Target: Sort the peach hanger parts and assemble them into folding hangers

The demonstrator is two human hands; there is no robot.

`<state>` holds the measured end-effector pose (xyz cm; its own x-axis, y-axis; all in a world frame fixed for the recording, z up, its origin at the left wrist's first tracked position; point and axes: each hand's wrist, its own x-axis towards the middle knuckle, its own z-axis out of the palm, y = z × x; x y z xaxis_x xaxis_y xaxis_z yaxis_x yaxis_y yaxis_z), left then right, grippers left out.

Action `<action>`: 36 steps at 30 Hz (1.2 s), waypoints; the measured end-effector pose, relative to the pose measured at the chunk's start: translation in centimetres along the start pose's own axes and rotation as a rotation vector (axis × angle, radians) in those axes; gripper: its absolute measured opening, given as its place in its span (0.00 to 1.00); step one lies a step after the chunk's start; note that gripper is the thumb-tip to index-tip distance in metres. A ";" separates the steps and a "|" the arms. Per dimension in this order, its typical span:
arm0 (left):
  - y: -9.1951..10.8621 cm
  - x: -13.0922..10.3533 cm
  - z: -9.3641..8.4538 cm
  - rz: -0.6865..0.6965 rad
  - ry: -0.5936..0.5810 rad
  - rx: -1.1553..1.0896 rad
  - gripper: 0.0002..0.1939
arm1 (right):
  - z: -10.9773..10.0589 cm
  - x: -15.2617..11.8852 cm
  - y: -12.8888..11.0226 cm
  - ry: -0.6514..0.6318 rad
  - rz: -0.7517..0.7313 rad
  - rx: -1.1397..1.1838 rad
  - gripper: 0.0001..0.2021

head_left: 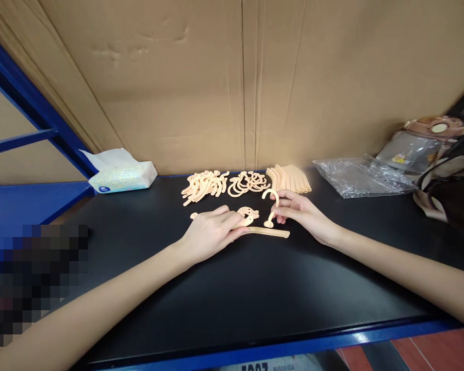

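Observation:
My right hand [294, 208] pinches a peach-coloured plastic hanger hook [275, 200] upright, its curved end on top and a small round foot at the bottom. Just left of it, my left hand [212, 229] is closed over peach hanger pieces. From its fingers sticks out a rounded arm end [248, 221] with a small hole. A long flat bar [270, 232] extends rightward from beneath the fingers. Behind them shows a flat piece with small dark holes [249, 212]. My left hand hides how these pieces join.
At the back lie piles of curved arms [204, 185], hooks [249, 182] and flat bars [289, 179]. A tissue pack [123, 176] stands at the left. On the right are a clear plastic bag [361, 175], a clear bottle [408, 147] and a dark bag [452, 180]. Cardboard [178, 93] closes off the rear.

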<state>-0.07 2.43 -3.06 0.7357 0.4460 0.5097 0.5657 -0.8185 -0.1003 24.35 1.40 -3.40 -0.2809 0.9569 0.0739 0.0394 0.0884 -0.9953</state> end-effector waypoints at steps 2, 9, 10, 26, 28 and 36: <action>0.0 0.0 0.1 -0.003 -0.036 -0.052 0.17 | 0.0 -0.1 -0.1 -0.011 0.009 0.042 0.13; 0.0 0.1 0.0 0.015 -0.078 -0.196 0.11 | 0.3 -0.5 -0.5 -0.033 0.072 0.172 0.13; 0.1 0.1 0.0 0.031 -0.086 -0.201 0.12 | 0.3 -0.5 -0.5 -0.035 0.075 0.166 0.14; -0.1 0.2 0.2 0.147 -0.067 -0.131 0.12 | 0.2 -0.4 -0.1 -0.065 0.065 0.174 0.18; -0.1 0.3 0.1 0.153 -0.065 -0.136 0.13 | 0.1 -0.4 0.0 -0.068 0.072 0.183 0.19; -0.1 0.4 0.0 0.149 -0.083 -0.124 0.14 | -0.1 -0.3 0.0 -0.066 0.093 0.188 0.19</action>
<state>0.20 2.67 -2.88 0.8390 0.3408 0.4243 0.4021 -0.9136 -0.0613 24.50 1.09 -3.37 -0.3468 0.9378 -0.0172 -0.1100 -0.0589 -0.9922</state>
